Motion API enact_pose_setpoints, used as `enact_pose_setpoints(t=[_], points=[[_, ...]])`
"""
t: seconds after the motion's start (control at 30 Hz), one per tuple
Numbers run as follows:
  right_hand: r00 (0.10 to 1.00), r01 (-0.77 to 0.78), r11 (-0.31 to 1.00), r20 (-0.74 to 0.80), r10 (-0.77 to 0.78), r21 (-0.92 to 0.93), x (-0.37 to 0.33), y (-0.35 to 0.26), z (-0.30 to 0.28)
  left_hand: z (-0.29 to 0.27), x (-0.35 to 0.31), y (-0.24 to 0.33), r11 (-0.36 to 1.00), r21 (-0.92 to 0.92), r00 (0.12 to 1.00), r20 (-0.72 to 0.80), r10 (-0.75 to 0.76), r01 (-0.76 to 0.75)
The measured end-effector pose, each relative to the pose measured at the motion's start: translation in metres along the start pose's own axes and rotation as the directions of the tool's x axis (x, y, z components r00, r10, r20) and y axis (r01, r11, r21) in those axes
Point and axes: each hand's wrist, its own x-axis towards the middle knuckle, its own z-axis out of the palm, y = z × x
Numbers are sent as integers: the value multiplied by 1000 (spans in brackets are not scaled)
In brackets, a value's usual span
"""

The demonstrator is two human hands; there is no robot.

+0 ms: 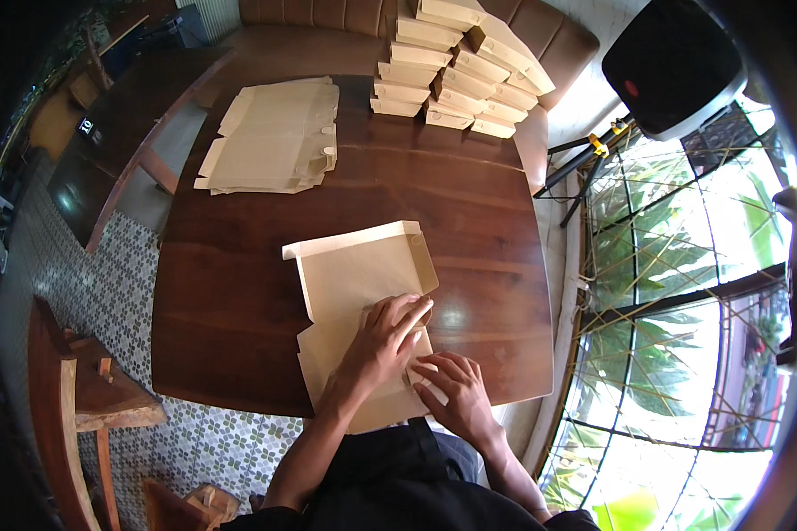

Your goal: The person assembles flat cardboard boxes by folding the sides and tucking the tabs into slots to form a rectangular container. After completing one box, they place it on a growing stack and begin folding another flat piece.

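A partly folded brown cardboard box [350,270] lies in front of me at the table's near edge. Its far panel has raised side walls, while the near panel lies mostly flat and reaches over the edge. My left hand [386,341] crosses the near panel, its bent fingers gripping the right-hand flap close to the middle fold. Just nearer to me, my right hand [456,389] has curled fingers and thumb on the same side's flap. The fingers partly hide the flaps between the two hands.
Flat cardboard blanks [270,137] lie stacked at the table's far left. Folded boxes [460,75] are piled high at the back right, before a brown padded bench [314,18]. A dark wooden table [239,301] carries everything. A tripod stand [584,155] and barred window [655,310] are at right.
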Motion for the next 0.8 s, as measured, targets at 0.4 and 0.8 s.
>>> enact_pose_setpoints(t=[0.4, 0.8], points=[[991, -120, 941, 23, 134, -317, 18, 10, 16, 6, 3, -4, 993, -95, 997, -31, -76, 73], [971, -122, 936, 154, 181, -330, -33, 2, -3, 3, 4, -4, 988, -96, 993, 2, -120, 120]])
